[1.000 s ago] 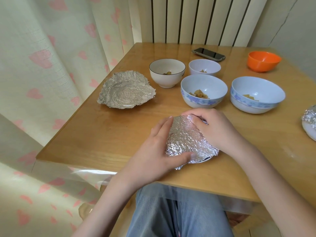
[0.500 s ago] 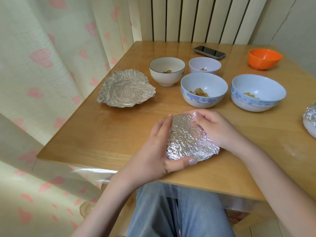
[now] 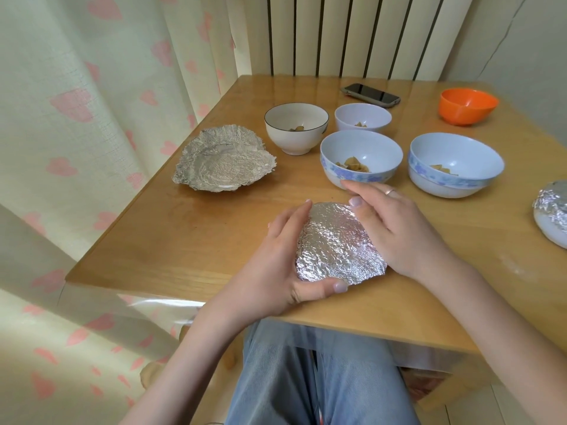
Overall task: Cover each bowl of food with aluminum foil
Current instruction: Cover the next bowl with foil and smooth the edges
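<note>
Foil-wrapped bowl: sits near the table's front edge, straight before the person, its top fully under crinkled foil.
Left hand: cups the bowl's left side, fingers along the far edge and thumb curled round the near rim, likely to pin the foil down.
Right hand: lies flat against the right side, fingers straight, pressing foil to the wall.
Spare foil: 1 pre-shaped sheet lies well apart to the left, probably ready for the next bowl.
Open bowls: 4 with food, the nearest just behind the right hand.
Far right: another foil-topped bowl, seemingly finished.
Table: wooden.
</note>
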`<act>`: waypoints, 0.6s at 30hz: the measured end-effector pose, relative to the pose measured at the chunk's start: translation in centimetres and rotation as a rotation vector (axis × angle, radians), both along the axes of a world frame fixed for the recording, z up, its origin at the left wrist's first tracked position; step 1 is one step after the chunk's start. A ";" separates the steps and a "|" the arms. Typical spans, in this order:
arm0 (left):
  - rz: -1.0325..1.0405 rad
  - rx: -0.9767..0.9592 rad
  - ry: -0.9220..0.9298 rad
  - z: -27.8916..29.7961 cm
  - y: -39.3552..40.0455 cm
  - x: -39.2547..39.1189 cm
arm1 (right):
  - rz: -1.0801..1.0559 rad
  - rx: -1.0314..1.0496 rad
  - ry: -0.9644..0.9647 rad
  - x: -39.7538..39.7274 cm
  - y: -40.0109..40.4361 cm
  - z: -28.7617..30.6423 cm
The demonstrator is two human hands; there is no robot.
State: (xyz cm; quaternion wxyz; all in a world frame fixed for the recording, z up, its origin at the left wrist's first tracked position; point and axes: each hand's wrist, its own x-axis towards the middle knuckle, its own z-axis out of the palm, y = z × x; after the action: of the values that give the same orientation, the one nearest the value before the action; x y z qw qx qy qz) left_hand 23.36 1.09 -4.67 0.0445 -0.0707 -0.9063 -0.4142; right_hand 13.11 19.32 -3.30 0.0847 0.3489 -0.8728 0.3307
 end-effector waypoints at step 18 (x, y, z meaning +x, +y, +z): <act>-0.437 -0.552 -0.035 4.8 0.7 -3.3 | 0.158 -0.117 0.415 6.5 4.3 -1.9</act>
State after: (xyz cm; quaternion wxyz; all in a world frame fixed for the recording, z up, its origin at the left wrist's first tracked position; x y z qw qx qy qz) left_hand 20.10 1.79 0.09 -0.0814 -0.2652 -0.9483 -0.1544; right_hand 19.63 23.64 -5.18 0.2564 0.4714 -0.7859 0.3074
